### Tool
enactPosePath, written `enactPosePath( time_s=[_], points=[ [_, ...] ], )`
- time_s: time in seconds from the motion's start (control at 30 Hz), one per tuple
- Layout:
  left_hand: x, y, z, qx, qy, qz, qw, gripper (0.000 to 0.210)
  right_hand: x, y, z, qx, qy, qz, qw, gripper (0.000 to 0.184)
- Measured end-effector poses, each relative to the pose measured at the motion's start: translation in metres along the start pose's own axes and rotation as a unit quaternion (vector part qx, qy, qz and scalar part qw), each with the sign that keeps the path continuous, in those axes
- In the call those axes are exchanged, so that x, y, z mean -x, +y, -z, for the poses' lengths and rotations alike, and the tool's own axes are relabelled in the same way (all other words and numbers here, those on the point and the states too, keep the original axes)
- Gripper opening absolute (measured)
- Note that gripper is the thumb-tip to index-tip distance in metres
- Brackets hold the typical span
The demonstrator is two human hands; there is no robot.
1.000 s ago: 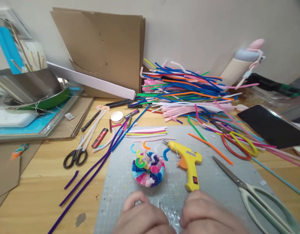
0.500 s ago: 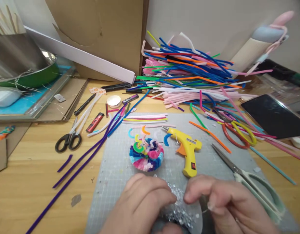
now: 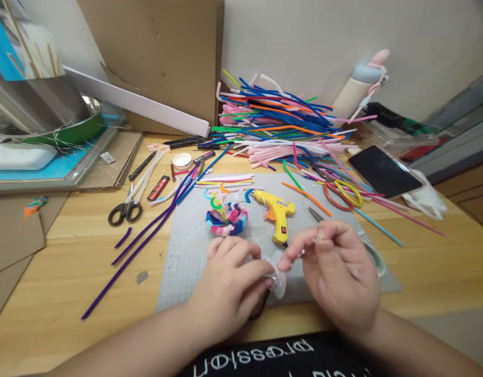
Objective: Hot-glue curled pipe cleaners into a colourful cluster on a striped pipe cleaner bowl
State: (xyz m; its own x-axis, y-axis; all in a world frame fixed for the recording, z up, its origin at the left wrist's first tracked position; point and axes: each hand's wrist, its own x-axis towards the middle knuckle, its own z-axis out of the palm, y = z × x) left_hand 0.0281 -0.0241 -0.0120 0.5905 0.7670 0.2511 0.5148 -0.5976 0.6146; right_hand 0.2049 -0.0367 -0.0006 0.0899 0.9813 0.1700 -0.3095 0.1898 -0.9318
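Note:
My left hand (image 3: 229,283) is closed around a small translucent container (image 3: 279,285), a bag or shallow dish, with clear glittering beads in it. Part of it is hidden behind the fingers. My right hand (image 3: 339,277) is raised just to its right, the index finger reaching to the container's rim. Tiny clear beads (image 3: 318,240) show at the thumb and fingertips, which are pinched together. Beyond the hands lies a round, multicoloured pipe-cleaner piece (image 3: 227,222) with curled tips standing up. A yellow glue gun (image 3: 279,212) rests to its right.
A grey cutting mat (image 3: 186,262) lies under the work. Green-handled scissors (image 3: 374,259) are partly behind my right hand. Black scissors (image 3: 125,212) and purple pipe cleaners (image 3: 147,230) lie left. A pipe-cleaner pile (image 3: 280,115) stands at the back, a tablet (image 3: 384,170) at right.
The view has tilted and drawn back, so more of my arms shows. My right hand has lifted from over the beads, with its thumb and fingers now pinched. The left hand still holds the container.

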Motion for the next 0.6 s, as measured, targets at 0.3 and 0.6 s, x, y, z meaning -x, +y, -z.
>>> enactPosePath(
  time_s=[0.3,0.6],
  points=[
    [-0.005,-0.008,-0.014,0.02,0.08,-0.074,0.994,0.011,0.02,0.007,0.019,-0.034,0.12,-0.02,0.992,0.014],
    [-0.006,0.007,-0.007,-0.104,0.105,-0.122,0.981,0.013,0.04,0.001,0.075,0.301,0.092,-0.048,0.948,0.014]
  ],
)
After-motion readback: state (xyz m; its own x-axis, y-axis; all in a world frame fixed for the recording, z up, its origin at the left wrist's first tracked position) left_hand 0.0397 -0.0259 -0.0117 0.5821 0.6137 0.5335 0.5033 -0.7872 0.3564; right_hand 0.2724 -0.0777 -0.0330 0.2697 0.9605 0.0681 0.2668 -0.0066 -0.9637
